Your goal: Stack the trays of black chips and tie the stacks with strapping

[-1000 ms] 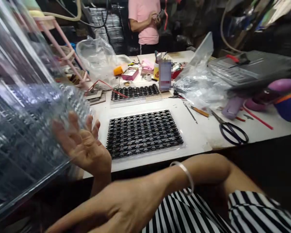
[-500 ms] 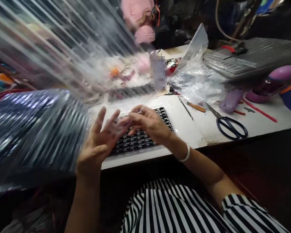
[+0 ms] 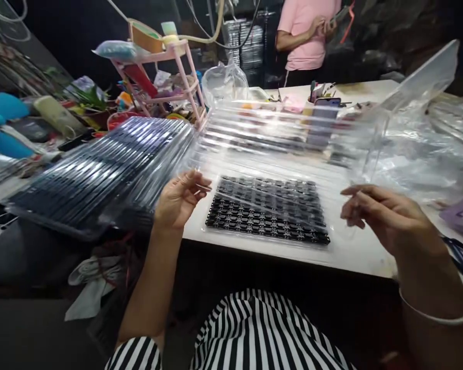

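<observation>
Between my hands is a clear ribbed plastic tray, tilted up and see-through. My left hand is closed on its near left corner, thumb and fingers pinched. At the near right side my right hand pinches the edge with bent fingers; a white bangle circles that wrist. Below and partly behind the clear tray, rows of small black parts lie in another transparent tray on the white table. To the left of my left hand rises a stack of filled plastic trays with dark contents.
A pink rack with odds and ends stands behind the stack. Crumpled clear plastic lies at right, near scissors at the edge. A blue fan is far left. A person in pink stands across the table.
The clear tray, blurred at upper left before, now spans both hands above the black parts. My right hand has moved right, away from my left. The view has turned left.
</observation>
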`<action>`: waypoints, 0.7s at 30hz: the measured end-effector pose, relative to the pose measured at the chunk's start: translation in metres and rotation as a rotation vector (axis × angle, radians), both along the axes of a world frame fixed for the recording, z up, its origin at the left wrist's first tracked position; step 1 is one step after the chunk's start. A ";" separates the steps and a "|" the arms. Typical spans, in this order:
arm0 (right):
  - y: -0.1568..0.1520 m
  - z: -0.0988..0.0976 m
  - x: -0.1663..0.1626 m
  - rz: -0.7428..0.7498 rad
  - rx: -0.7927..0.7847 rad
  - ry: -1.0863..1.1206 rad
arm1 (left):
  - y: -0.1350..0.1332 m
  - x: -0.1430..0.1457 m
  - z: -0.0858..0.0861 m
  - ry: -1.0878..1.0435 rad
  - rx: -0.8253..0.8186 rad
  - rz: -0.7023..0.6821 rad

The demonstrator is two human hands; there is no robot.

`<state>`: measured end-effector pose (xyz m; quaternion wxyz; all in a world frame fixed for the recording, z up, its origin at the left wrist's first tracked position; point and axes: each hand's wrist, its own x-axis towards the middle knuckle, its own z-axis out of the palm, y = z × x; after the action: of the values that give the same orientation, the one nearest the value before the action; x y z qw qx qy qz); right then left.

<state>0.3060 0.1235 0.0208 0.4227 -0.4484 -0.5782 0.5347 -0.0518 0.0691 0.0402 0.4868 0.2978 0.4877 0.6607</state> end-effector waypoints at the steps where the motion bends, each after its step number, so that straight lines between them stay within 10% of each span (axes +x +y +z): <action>1: -0.002 -0.006 0.004 0.005 -0.025 -0.016 | -0.006 -0.005 -0.006 0.004 -0.051 -0.006; 15: -0.011 -0.048 -0.002 -0.101 -0.354 -0.190 | -0.045 -0.031 -0.072 1.091 -0.262 -0.083; 21: -0.001 -0.049 0.004 -0.104 -0.016 -0.690 | -0.037 -0.033 -0.067 1.225 -0.281 -0.083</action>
<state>0.3097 0.1230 -0.0282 0.2253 -0.6349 -0.6593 0.3338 -0.0853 0.0323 -0.0271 0.1791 0.5740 0.7483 0.2802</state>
